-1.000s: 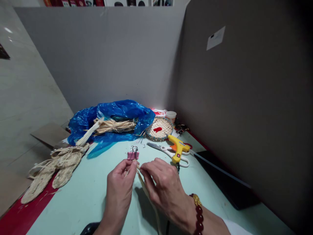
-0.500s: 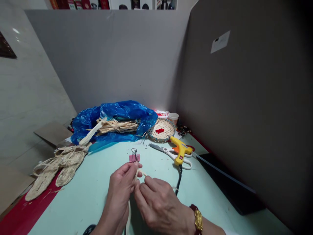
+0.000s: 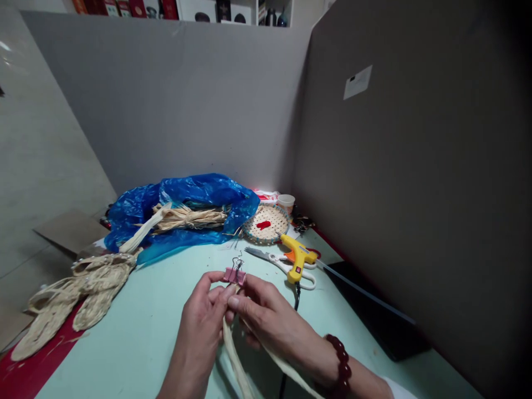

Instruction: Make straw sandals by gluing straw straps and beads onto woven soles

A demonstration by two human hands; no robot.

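Since half a second ago, closer together over the pale green table [image 3: 137, 332]: left hand [image 3: 199, 327] and right hand [image 3: 270, 321] now meeting fingertip to fingertip right at the pink binder clip [image 3: 234, 275], formerly lying a little beyond the fingers. Left hand curled, thumb and forefinger pinched on the pale straw strips [image 3: 235, 360] just under the clip; right hand likewise half closed, thumb pressing the same spot from the other side, red bead bracelet [image 3: 343, 360] at the wrist. Strips now trailing down between the wrists in two flat bands, toward the lower edge of view. Whether the clip bites the strips or merely touches them: cannot tell, hidden by fingertips. Further left, at the table edge, woven straw pieces [image 3: 75, 293] on a red surface. Behind the hands, a blue plastic bag [image 3: 183, 205] with a raffia bundle [image 3: 187, 218] on it. Then a round woven tray [image 3: 266, 224], white-handled scissors [image 3: 282, 263], and a yellow glue gun [image 3: 297, 257] across them, its black cord running down behind the right hand. Grey partition walls close behind and on the right.
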